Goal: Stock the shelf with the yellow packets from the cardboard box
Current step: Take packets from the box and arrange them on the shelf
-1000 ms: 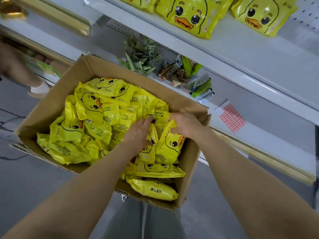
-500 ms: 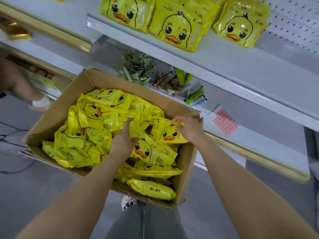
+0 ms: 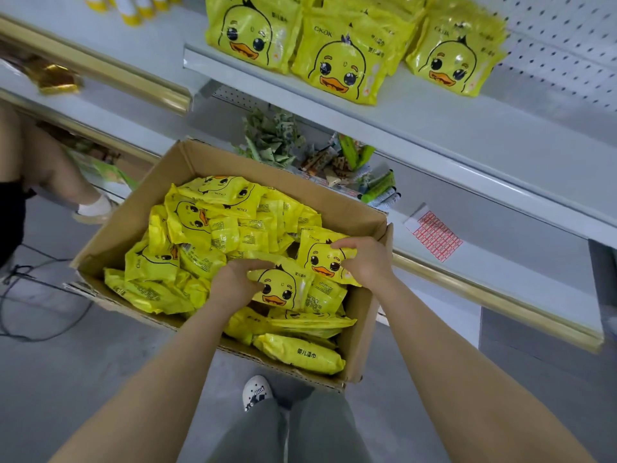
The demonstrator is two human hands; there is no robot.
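yellow packets [image 3: 213, 259] fill the cardboard box [image 3: 362, 315]; each hand [image 3: 233, 284] grips one.

**Both hands down and gripping**

Two bare forearms reach up from the lower corners of the frame toward its centre. The left hand [image 3: 235, 284] curls its fingers in a grip, knuckles up. The right hand [image 3: 365, 262], just right of it, pinches with bent fingers.

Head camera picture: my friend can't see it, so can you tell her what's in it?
Two bare hands reach into an open cardboard box full of yellow packets with duck faces: the left hand grips one packet, the right hand grips another. More duck packets already stand on the white shelf above.
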